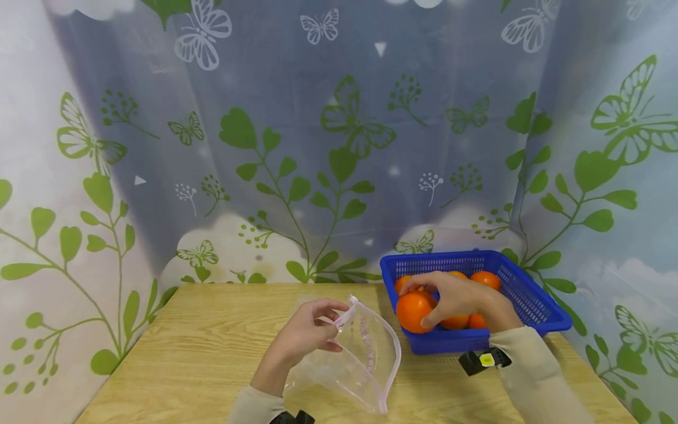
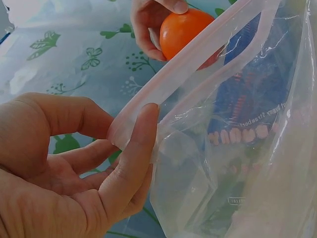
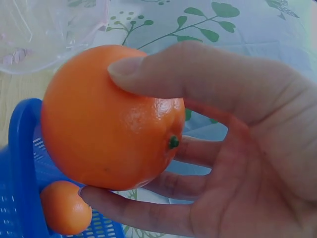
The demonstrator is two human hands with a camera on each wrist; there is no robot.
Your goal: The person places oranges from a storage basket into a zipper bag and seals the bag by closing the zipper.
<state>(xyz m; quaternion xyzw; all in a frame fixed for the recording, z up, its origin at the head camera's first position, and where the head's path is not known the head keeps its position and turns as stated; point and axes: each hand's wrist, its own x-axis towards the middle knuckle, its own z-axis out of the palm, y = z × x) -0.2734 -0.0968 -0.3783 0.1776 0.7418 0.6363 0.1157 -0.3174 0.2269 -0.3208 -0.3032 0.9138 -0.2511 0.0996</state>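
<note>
My right hand (image 1: 452,297) grips an orange (image 1: 415,311) over the left side of the blue plastic basket (image 1: 545,318). In the right wrist view, the thumb lies across the top of this orange (image 3: 109,119) and its green stem end faces the palm. My left hand (image 1: 309,333) pinches the pinkish zip edge of a clear plastic bag (image 1: 365,353) between thumb and finger. The bag's mouth gapes toward the basket, and pink lettering (image 2: 242,134) shows on its side in the left wrist view.
Several more oranges (image 1: 485,280) lie in the basket, partly hidden by my right hand. The basket and bag rest on a light wooden table (image 1: 212,330). A curtain (image 1: 286,176) with butterflies and leaves hangs behind and at both sides.
</note>
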